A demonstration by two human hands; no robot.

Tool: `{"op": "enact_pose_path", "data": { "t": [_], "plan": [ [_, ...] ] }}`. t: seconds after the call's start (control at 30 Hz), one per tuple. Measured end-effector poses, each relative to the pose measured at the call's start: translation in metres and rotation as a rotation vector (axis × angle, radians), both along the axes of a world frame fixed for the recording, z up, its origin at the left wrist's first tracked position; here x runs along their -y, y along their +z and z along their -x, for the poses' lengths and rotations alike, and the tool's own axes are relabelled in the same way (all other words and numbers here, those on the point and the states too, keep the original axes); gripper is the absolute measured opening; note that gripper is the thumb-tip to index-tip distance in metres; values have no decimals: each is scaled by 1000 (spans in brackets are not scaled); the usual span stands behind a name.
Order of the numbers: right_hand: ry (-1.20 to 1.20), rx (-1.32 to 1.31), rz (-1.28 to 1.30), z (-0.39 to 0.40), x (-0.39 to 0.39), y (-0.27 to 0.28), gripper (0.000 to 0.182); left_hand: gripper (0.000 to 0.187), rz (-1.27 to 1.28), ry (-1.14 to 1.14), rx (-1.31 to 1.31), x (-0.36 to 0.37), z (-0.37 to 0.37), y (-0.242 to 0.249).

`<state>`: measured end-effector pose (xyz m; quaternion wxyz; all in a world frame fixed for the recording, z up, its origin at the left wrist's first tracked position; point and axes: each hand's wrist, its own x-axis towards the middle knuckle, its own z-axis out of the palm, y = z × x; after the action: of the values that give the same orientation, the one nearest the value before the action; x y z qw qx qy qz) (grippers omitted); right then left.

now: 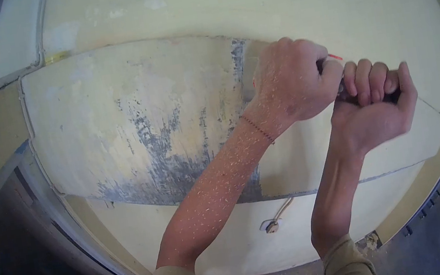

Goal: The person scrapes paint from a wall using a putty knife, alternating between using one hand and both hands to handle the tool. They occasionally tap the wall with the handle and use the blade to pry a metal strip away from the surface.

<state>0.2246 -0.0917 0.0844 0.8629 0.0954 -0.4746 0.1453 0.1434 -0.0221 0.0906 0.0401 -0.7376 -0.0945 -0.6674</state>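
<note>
My left hand (297,80) is raised in a fist in front of a large wall panel (85,112), its thumb side towards my right hand. A beaded bracelet (259,130) circles the wrist, and pale flakes dot that hand and forearm. Beside it, my right hand (376,100) has its wrist bent and fingers curled over. Between the hands a dark bit shows, and a thin red sliver (335,56) sticks out above; what they grip is mostly hidden. The panel's cream paint is worn through to dark grey patches (158,141) left of my hands.
Below the panel, a small fitting (271,225) hangs from a short cable. A doorway with a dark opening (25,240) stands at the lower left. Grey floor (429,243) shows at lower right, with some debris (371,240) by the wall's foot. Conduit runs along the panel's left side.
</note>
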Motion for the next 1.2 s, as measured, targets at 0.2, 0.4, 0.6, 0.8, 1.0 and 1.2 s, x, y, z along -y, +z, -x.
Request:
{"op": "enact_pose_path", "data": {
  "t": [0.2, 0.4, 0.6, 0.8, 1.0, 1.2],
  "plan": [
    [27, 30, 36, -10, -9, 0, 41, 26, -21, 15, 39, -2, -1, 0],
    [49, 55, -9, -4, 5, -16, 42, 26, -132, -10, 50, -12, 4, -10],
    [145, 25, -16, 13, -10, -21, 40, 23, -153, -44, 72, -10, 12, -15],
    [64, -15, -30, 12, -1, -28, 38, 23, -52, -71, 19, -4, 13, -20],
    [83, -20, -38, 13, -13, -29, 41, 25, -80, -21, 4, -12, 20, -17],
    [-8, 15, -149, 21, -9, -47, 36, 27, -75, -110, -64, -9, 23, -24]
  ]
}}
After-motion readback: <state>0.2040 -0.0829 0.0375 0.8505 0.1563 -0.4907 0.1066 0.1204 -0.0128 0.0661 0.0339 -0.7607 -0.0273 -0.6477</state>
